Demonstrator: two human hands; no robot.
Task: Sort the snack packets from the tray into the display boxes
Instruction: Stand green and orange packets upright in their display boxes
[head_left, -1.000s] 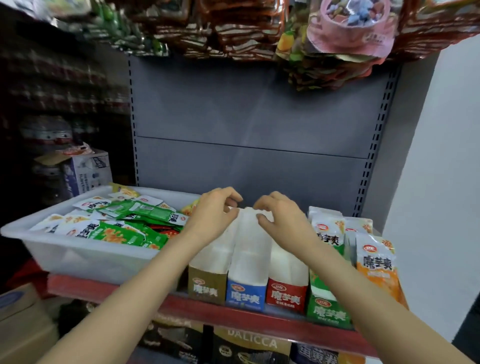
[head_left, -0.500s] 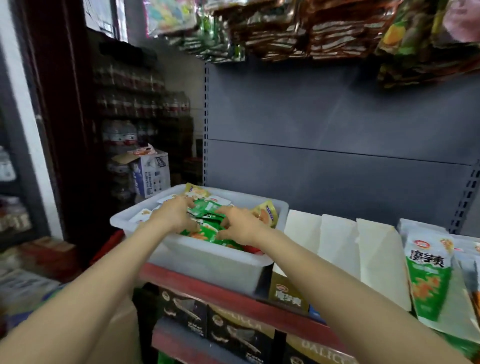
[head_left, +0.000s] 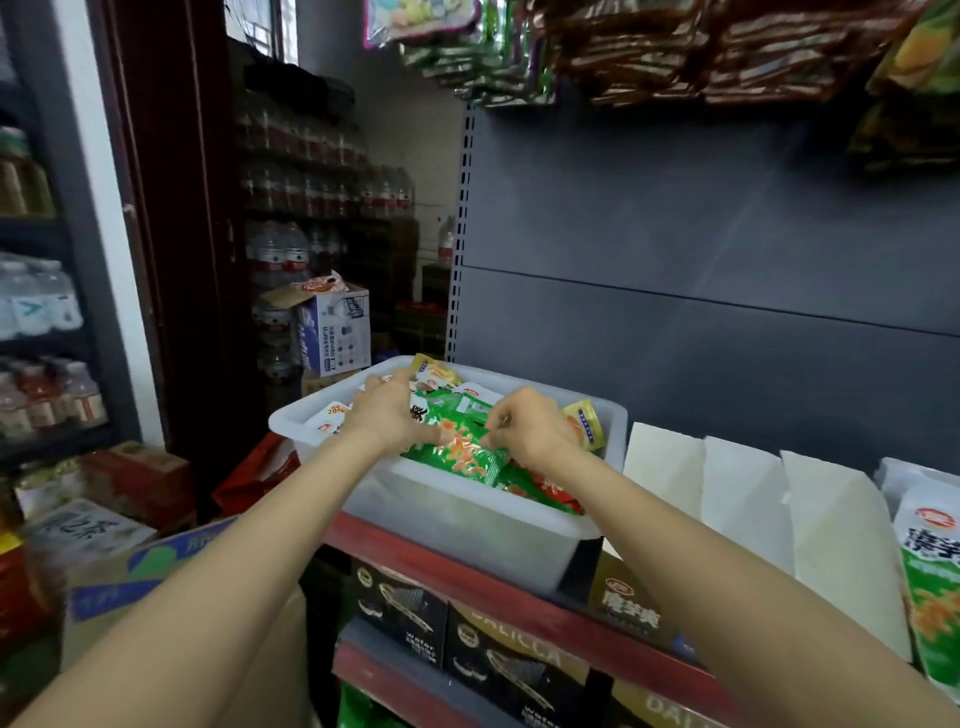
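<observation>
Snack packets: a heap of green packets (head_left: 457, 441) is held in the tray, with white and yellow ones beside them; the uppermost green packet lies flat, its long axis running from the tray's back left toward its front right.
Left hand (head_left: 387, 415): fingers are curled down over the left end of the top green packet; a firm grasp cannot be told.
Right hand (head_left: 530, 428): the packet's right edge is pinched between thumb and fingers.
Tray (head_left: 467, 525): translucent white, set on the red shelf edge (head_left: 519, 603), its front wall overhanging slightly; open air is left above its rim.
Display boxes (head_left: 743, 499): three white-backed boxes stand just right of the tray, open tops upward; Chinese lettering is printed on the brown front below.
Writing: "20%" is read on a white packet (head_left: 332, 413) at the tray's left.
Lower shelf: black cartons (head_left: 498, 654) marked "DALICCA" are stacked under the red edge.
</observation>
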